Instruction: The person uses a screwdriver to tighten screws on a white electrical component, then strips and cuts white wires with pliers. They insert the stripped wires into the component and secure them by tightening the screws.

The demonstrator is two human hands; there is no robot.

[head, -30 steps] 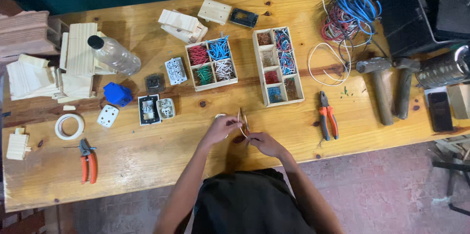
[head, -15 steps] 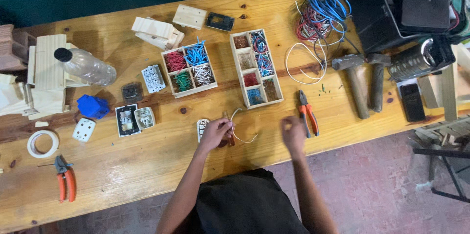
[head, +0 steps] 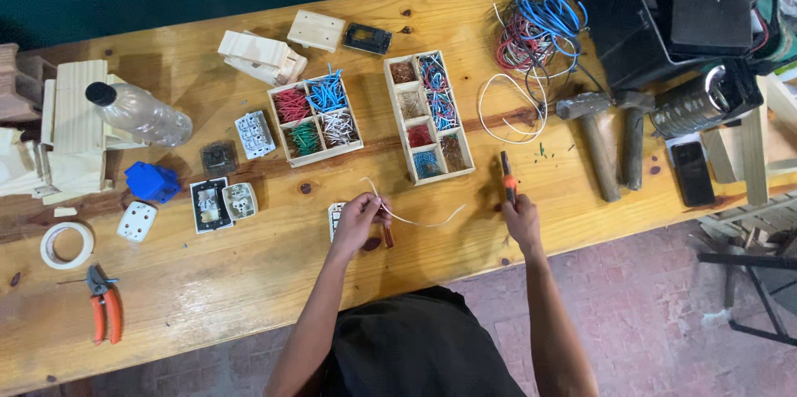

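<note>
My left hand (head: 359, 218) is closed on a thin white wire (head: 432, 221) that curves off to the right over the wooden table (head: 249, 297). Under this hand lie a small white socket piece (head: 334, 216) and a short red-handled tool (head: 388, 236); whether the fingers also hold the tool is unclear. To the right, my right hand (head: 521, 221) grips the handles of orange pliers (head: 506, 177) that lie on the table with the jaws pointing away from me.
Two wooden trays (head: 292, 153) (head: 464, 160) hold coloured wire pieces. A wire coil (head: 535, 27), two hammers (head: 598, 144), a black toolbox (head: 639, 23) and a phone (head: 691, 173) sit right. A bottle (head: 141, 115), sockets (head: 220, 204), a tape roll (head: 66, 245) and pliers (head: 105, 310) sit left.
My right hand left the wire near my left hand, moved right and closed on the orange pliers. My left hand stayed with the white wire. The view shifted a little.
</note>
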